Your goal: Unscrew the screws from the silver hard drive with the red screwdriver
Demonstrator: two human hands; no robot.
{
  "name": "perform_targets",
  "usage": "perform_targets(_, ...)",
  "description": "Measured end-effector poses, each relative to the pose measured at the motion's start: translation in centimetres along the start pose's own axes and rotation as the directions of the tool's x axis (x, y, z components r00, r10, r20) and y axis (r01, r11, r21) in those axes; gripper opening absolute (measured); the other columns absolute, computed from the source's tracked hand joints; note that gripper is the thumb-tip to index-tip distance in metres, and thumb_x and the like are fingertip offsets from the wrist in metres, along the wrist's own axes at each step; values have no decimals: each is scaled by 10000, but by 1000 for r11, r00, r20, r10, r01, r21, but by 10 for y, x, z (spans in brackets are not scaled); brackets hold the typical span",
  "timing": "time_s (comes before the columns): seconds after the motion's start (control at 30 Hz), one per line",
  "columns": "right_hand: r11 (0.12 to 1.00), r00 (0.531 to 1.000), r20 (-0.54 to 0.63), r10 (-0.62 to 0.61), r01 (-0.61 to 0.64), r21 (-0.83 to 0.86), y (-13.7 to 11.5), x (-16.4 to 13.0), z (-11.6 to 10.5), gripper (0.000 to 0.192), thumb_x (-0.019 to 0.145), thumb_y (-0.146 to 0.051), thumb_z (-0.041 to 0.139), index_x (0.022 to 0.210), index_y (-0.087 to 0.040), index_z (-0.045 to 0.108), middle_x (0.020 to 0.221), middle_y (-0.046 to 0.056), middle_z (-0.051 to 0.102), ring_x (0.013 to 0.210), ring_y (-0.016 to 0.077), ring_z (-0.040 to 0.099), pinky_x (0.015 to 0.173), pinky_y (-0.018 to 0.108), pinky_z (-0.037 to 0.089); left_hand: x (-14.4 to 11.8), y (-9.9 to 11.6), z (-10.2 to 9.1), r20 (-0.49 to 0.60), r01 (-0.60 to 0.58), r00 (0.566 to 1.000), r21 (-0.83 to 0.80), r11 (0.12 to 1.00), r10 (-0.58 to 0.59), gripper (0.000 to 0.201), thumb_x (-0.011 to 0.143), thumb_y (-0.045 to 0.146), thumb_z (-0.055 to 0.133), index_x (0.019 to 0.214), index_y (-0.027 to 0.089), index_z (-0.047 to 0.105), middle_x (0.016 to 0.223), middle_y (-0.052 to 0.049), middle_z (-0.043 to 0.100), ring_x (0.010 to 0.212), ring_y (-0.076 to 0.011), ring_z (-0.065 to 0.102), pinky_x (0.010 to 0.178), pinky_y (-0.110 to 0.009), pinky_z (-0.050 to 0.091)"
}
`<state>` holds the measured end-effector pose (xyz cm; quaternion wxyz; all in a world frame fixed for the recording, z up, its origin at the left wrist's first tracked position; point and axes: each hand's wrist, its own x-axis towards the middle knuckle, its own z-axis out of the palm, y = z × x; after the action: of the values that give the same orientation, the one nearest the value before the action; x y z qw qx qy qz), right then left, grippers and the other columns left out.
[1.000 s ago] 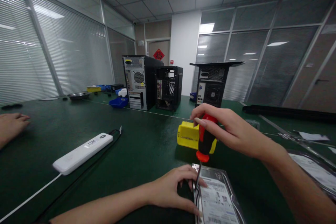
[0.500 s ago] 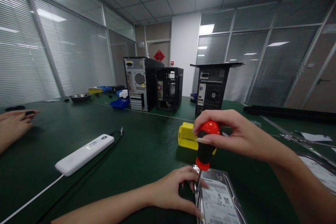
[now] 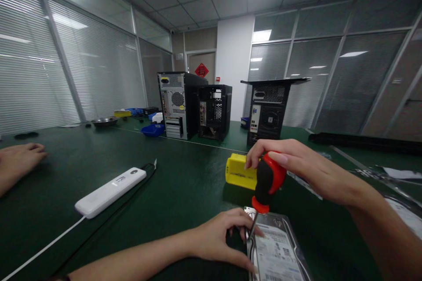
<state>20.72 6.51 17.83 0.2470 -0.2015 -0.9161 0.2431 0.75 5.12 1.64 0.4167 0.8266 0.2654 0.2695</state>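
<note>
A silver hard drive [image 3: 277, 248] with a white label lies on the green table at the bottom. My left hand [image 3: 227, 237] grips its left edge, thumb near the front and fingers at the far end. My right hand [image 3: 290, 158] is wrapped round the handle of a red and black screwdriver [image 3: 267, 180]. The shaft leans down to the left, and its tip meets the drive's left edge beside my left fingers; the screw there is too small to make out. Just behind the screwdriver stands a yellow bin [image 3: 240, 171], partly covered by my right hand.
A white power strip [image 3: 112, 192] with cables lies to the left. Computer cases [image 3: 174, 105] stand at the back, another case [image 3: 267, 112] right of them. Another person's hand [image 3: 23, 162] rests at the far left. A second drive [image 3: 405, 215] lies at the right edge.
My right hand has turned the screwdriver handle and its fingers have shifted round it. The handle leans more to the right now. The left hand holds the drive as before.
</note>
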Motion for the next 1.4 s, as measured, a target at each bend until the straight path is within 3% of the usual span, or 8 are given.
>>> perform_targets(0.2, 999, 999, -45, -26, 25, -25, -1, 2, 2, 328, 988, -375, 356, 1032, -207, 634, 903, 17, 656, 758, 125, 613, 735, 241, 483, 0, -2, 0, 5, 0, 1000, -10, 1000, 0, 604, 634, 535, 789, 1136, 228, 653, 1093, -65, 560, 867, -176, 521, 759, -284, 448)
perform_targets(0.4, 994, 992, -98, -78, 70, -81, 1, 7, 3, 276, 922, -398, 507, 932, -175, 670, 839, 25, 667, 743, 130, 619, 666, 222, 486, 0, -1, 0, -1, -7, 1000, -7, 1000, 7, 600, 642, 531, 785, 1139, 224, 650, 1064, -61, 559, 866, -175, 514, 757, -282, 443)
perform_targets(0.67, 992, 991, -72, -110, 104, -74, 1, 5, 2, 255, 953, -341, 463, 845, -172, 621, 757, -6, 613, 682, 96, 572, 639, 192, 453, 0, -4, 1, 5, 3, 1000, -87, 996, -2, 625, 601, 505, 820, 1131, 218, 658, 1093, -63, 545, 778, -136, 521, 734, -265, 448)
perform_targets(0.87, 997, 998, -10, -62, 61, -55, -6, -1, -3, 280, 987, -327, 363, 1084, -212, 600, 945, 22, 655, 735, 117, 604, 645, 219, 469, 0, -4, 2, -7, 17, 1000, -122, 992, -18, 631, 568, 480, 846, 1109, 206, 668, 1059, -53, 548, 676, -92, 486, 657, -225, 426)
perform_targets(0.97, 987, 995, -45, -93, 86, -138, -7, 1, -2, 251, 963, -338, 427, 1018, -196, 627, 913, 18, 669, 789, 127, 618, 707, 227, 468, 0, -4, 1, 2, 40, 999, -97, 994, -40, 631, 570, 479, 845, 1114, 216, 663, 1056, -47, 543, 635, -70, 449, 610, -198, 408)
perform_targets(1.17, 924, 992, -78, -101, 64, -377, -6, 1, 0, 325, 944, -388, 438, 765, -168, 597, 652, -17, 587, 570, 96, 525, 564, 228, 380, 0, -6, 1, 6, 38, 999, -72, 997, -38, 621, 592, 454, 841, 1135, 223, 650, 1066, -41, 540, 681, -80, 465, 608, -183, 395)
perform_targets(1.3, 939, 996, -22, -89, 77, -335, -10, -4, -1, 347, 996, -334, 290, 986, -188, 604, 844, 8, 678, 732, 123, 612, 682, 241, 423, 0, -5, 2, 9, 57, 998, -111, 992, -56, 626, 574, 450, 851, 1120, 211, 660, 1132, -62, 530, 661, -72, 463, 607, -191, 410)
perform_targets(1.4, 929, 995, -33, -93, 75, -362, -13, -5, -1, 317, 993, -346, 324, 1077, -203, 595, 871, 4, 693, 758, 127, 629, 702, 244, 421, 0, -5, 1, 6, 63, 998, -110, 992, -62, 621, 574, 454, 851, 1116, 217, 663, 1138, -64, 531, 652, -70, 463, 623, -205, 424)
